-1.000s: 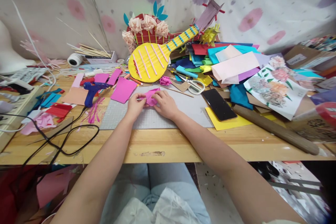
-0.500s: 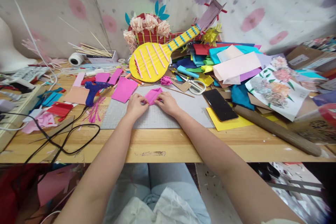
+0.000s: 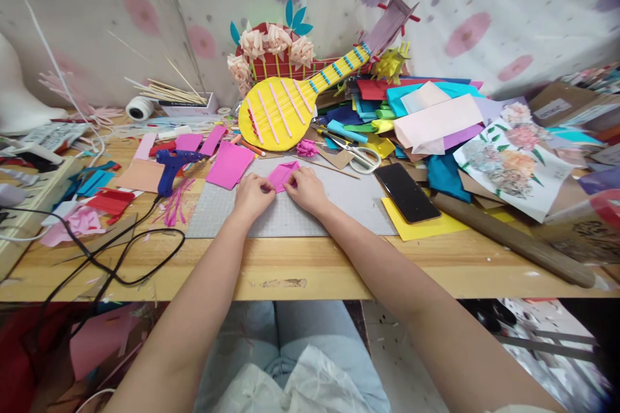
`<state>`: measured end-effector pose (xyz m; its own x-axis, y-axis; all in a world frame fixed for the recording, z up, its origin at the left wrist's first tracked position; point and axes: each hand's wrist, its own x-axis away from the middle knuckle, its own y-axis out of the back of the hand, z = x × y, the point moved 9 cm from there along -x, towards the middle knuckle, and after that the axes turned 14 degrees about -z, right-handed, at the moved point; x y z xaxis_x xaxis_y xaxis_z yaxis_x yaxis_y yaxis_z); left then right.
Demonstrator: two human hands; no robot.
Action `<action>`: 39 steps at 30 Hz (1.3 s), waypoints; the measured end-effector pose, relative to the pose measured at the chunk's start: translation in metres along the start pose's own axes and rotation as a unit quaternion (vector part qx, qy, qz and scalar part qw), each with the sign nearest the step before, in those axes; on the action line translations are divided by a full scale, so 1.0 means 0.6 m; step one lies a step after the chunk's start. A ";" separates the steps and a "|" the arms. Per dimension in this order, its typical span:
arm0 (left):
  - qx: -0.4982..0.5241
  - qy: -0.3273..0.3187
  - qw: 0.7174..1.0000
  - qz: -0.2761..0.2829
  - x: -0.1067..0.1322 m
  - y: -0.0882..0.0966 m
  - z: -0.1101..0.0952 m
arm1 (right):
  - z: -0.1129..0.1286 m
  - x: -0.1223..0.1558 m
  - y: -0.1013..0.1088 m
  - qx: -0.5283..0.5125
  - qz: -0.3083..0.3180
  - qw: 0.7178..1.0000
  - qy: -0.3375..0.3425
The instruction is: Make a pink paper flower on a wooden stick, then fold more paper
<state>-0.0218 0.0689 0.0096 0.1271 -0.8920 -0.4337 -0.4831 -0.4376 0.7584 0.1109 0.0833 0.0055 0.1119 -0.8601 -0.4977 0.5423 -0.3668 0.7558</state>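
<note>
A small folded piece of magenta paper (image 3: 282,175) lies on a grey cutting mat (image 3: 339,203) in the middle of the wooden table. My left hand (image 3: 252,195) pinches its near left edge with curled fingers. My right hand (image 3: 307,188) presses down on its right side, fingers bent over the fold. Both hands rest on the mat and touch the paper. A larger flat magenta sheet (image 3: 229,164) lies just left of my hands.
A blue glue gun (image 3: 170,166) with a black cord lies at left. Scissors (image 3: 356,153), a black phone (image 3: 405,191) on yellow paper, a wooden rolling pin (image 3: 513,241) and a heap of coloured paper fill the right. A yellow paper guitar (image 3: 285,106) leans at the back.
The magenta paper has been folded flatter and smaller under my fingers. Both hands have stayed in almost the same spot on the mat.
</note>
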 end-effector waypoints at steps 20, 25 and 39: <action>-0.016 -0.012 1.000 0.003 0.003 -0.011 -0.020 | 0.010 0.005 0.001 0.049 -0.007 0.998 0.034; -0.025 -0.006 1.000 -0.014 0.003 -0.011 -0.024 | 0.012 0.006 -0.003 0.048 -0.003 0.998 0.047; -0.018 0.037 0.999 0.021 0.000 -0.011 -0.007 | 0.010 0.007 -0.005 0.054 -0.002 0.997 0.057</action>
<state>-0.0149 0.0713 0.0065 0.1719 -0.9152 -0.3645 -0.4581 -0.4019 0.7929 0.1048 0.0785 0.0035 0.2075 -0.8153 -0.5406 0.4509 -0.4107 0.7924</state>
